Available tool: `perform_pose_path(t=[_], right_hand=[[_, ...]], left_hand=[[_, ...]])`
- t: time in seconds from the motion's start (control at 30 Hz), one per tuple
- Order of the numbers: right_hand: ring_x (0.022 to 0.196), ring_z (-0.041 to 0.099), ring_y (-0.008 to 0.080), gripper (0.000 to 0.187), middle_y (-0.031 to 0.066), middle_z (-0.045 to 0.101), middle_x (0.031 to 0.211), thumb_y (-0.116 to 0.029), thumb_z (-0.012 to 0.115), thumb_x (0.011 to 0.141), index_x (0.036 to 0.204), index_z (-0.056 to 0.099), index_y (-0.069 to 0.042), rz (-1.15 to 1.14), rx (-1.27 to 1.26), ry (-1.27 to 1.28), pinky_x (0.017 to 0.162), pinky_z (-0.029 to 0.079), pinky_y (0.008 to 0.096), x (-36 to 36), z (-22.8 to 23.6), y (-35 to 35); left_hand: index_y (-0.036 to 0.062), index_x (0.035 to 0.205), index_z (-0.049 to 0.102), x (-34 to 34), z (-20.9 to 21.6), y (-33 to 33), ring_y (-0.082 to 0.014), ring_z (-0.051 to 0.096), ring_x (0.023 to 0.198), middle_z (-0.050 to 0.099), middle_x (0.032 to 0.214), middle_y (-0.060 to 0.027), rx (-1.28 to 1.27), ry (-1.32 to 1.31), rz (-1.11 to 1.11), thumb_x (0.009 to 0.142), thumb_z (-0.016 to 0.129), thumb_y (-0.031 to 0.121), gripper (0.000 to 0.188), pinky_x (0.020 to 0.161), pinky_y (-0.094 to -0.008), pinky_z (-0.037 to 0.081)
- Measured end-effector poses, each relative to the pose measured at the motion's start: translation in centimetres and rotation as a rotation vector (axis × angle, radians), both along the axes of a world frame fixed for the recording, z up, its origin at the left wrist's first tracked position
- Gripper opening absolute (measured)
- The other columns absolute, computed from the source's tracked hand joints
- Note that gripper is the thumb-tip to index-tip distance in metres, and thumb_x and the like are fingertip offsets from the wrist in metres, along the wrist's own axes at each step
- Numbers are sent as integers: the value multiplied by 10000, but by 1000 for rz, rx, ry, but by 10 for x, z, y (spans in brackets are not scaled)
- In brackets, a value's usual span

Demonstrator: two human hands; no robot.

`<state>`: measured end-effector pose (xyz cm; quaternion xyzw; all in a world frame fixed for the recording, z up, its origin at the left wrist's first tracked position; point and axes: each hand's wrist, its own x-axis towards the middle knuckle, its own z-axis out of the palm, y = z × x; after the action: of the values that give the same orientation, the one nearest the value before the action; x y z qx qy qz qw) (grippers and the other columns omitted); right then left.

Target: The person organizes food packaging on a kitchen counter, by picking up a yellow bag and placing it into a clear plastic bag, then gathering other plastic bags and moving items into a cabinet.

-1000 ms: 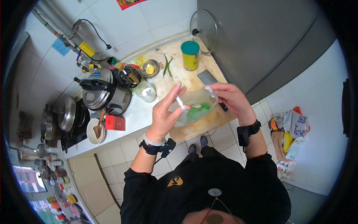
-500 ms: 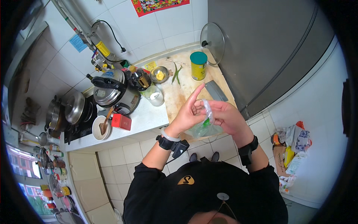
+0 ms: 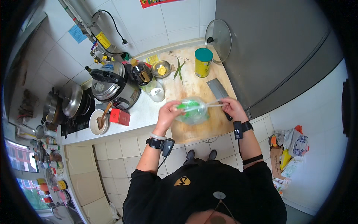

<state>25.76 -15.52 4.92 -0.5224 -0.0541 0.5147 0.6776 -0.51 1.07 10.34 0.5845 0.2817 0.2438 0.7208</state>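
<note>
A clear plastic bag (image 3: 199, 116) with green printing is stretched between my hands, above the wooden cutting board (image 3: 186, 134). My left hand (image 3: 167, 112) is closed on the bag's left side. My right hand (image 3: 234, 109) pinches a thin, taut strand of the same bag. What the bag contains, if anything, I cannot make out. Just beyond my right hand lies a cleaver (image 3: 216, 89), its dark handle partly hidden by that hand. Farther back on the board are green chili peppers (image 3: 179, 69) and a yellow canister with a green lid (image 3: 203, 63).
Left of the board stand a glass jar (image 3: 155, 91), a dark sauce bottle (image 3: 141, 71), a pressure cooker (image 3: 112, 87), a red box (image 3: 119, 117) and a white bowl (image 3: 99, 122) with a wooden spatula. A metal bowl (image 3: 161, 69) holds something yellow. A glass lid (image 3: 219, 40) leans by the grey fridge (image 3: 268, 44).
My hands have come down and moved apart, pulling the bag out between them. The bag was bunched at my fingers before; now it lies stretched over the board.
</note>
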Motion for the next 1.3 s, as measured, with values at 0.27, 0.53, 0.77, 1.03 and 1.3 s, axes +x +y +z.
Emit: perform_pose_path(t=[0.27, 0.53, 0.77, 1.03, 1.3], right_hand=[[626, 541, 137, 152, -7, 520, 616, -80, 643, 792, 687, 536, -103, -180, 41, 404, 633, 477, 314, -18, -43, 27], [707, 531, 106, 235, 12, 621, 842, -167, 539, 876, 1063, 581, -30, 56, 347, 200, 657, 448, 260, -80, 105, 42], [705, 543, 50, 318, -12, 590, 819, -68, 613, 785, 1095, 557, -17, 339, 212, -178, 627, 421, 188, -105, 135, 43], [653, 516, 53, 102, -8, 558, 734, -87, 638, 770, 811, 560, -36, 291, 140, -807, 601, 407, 194, -70, 114, 2], [588, 479, 93, 134, 15, 511, 658, -64, 586, 820, 734, 484, -68, 6, 289, -332, 546, 351, 213, -16, 133, -139]], left_hand=[[71, 865, 610, -35, -36, 30, -129, 602, 753, 661, 818, 8, -208, 25, -130, 892, 532, 151, 115, 616, -250, 421], [99, 1369, 362, -7, 31, 7, -221, 447, 1222, 297, 1444, -84, -272, -363, -430, 910, 408, -9, 474, 802, -303, 489], [88, 1390, 322, 22, 46, -4, -146, 480, 1155, 326, 1426, -84, -41, -91, -480, 878, 452, -49, 546, 790, -232, 451], [35, 1086, 588, 32, 40, -33, -93, 536, 825, 590, 949, -43, -129, 113, -347, 858, 550, 52, 231, 701, -218, 427], [44, 764, 545, 24, 54, -99, -166, 510, 893, 557, 892, -83, -7, -215, -250, 802, 626, 179, 162, 803, -283, 397]])
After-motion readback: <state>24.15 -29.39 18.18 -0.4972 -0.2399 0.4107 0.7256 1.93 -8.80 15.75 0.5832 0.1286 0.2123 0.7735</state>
